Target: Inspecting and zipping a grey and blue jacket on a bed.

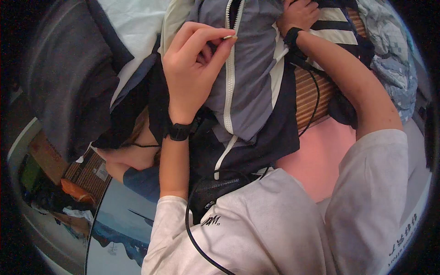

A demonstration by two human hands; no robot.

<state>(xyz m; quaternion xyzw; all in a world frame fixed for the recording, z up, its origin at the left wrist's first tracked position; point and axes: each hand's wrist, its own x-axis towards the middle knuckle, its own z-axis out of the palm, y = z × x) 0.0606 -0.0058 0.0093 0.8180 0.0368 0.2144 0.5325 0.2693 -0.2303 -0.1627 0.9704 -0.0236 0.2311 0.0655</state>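
Observation:
A grey, black and white jacket (254,79) lies spread in front of me. Its white zipper (229,86) is closed along the lower stretch and parted near the top. Between thumb and forefinger, my left hand (192,65) pinches the small zipper pull (229,36), right where the two rows of teeth meet. My right hand (299,17), partly cut off by the top of the view, has its fingers curled on the jacket's right side by the black and white striped fabric (331,29). Its fingertips are hidden. Both wrists wear black bands.
Dark clothing (72,79) and white cloth (134,31) lie to the left. Patterned blue-grey fabric (393,75) is at far right, beside a striped brown mat (309,92) and pink cloth (319,154). A black cable (189,227) runs across my shirt.

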